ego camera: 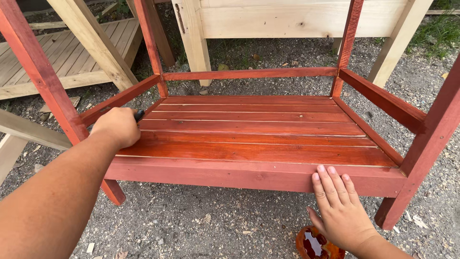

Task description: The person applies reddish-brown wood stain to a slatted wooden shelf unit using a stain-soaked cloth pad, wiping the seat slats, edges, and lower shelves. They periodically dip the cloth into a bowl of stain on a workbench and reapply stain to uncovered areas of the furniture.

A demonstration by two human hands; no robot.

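Note:
A red-brown stained wooden frame with a slatted shelf [254, 127] stands on gravel before me. My left hand [117, 125] is closed around a dark-handled tool, likely a brush, whose tip [139, 114] shows at the shelf's left side; the rest of the tool is hidden by my fist. My right hand [338, 208] rests flat, fingers together, against the shelf's front rail [239, 173]. Just below that hand sits a small orange container of dark red stain [311, 244].
Red posts [40, 72] rise at the frame's corners, with side rails [383, 98] left and right. Unpainted pale wooden furniture [297, 19] stands behind, and a bare slatted piece [57, 57] lies at the far left. Gravel ground [201, 225] lies all around.

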